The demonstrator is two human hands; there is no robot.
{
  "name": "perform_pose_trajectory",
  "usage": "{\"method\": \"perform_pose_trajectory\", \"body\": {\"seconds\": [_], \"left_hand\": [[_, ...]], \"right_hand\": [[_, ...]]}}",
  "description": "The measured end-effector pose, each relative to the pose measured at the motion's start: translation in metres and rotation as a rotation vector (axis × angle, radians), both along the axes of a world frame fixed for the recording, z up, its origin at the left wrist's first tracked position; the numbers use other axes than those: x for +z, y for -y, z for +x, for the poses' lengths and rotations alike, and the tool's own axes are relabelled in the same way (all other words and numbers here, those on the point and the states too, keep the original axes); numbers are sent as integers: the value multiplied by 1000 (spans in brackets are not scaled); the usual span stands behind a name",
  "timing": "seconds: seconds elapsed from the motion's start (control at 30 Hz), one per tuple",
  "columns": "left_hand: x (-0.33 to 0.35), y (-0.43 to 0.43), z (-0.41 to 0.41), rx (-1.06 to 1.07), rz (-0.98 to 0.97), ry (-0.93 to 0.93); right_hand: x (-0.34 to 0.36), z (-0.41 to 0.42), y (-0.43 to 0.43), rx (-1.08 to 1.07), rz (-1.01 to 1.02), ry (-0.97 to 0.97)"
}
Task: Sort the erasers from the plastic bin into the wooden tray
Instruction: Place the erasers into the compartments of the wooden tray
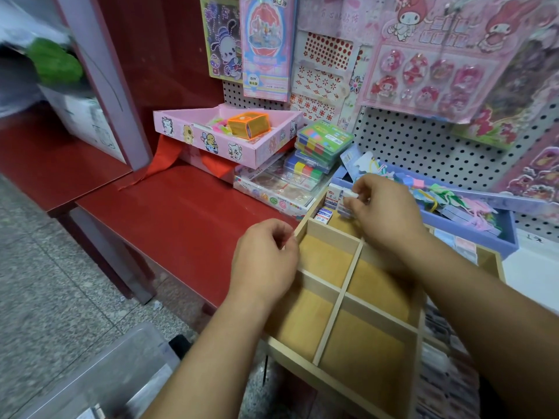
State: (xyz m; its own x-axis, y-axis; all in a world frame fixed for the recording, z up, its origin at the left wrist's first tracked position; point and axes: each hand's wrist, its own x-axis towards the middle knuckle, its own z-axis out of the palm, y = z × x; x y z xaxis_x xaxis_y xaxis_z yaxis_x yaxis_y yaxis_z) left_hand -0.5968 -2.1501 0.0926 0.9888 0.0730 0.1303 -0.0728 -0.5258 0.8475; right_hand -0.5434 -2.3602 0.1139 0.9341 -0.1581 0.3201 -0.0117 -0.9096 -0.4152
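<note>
While upright, eraser (347, 204) in right grip (387, 210)

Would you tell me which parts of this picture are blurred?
Head view: the pale wooden divided tray, left hand and right hand pinching a white eraser are fairly sharp; head view: the clear plastic bin at lower left and the green object at upper left smear with blur; head view: red shelf edges bow.
</note>
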Motion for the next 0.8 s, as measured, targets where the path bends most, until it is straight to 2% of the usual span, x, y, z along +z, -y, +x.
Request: {"method": "perform_pose_trajectory", "body": {"seconds": [0.3, 0.47, 0.8], "left_hand": [[-5, -1, 4, -28, -37, -25], [-7, 0, 5, -29, -40, -36], [-10, -1, 6, -32, -55, -45]], "right_hand": [[-6, 16, -5, -96, -160, -32], [-4, 15, -8, -103, -346, -37], [-4, 13, -5, -119, -321, -65]]}}
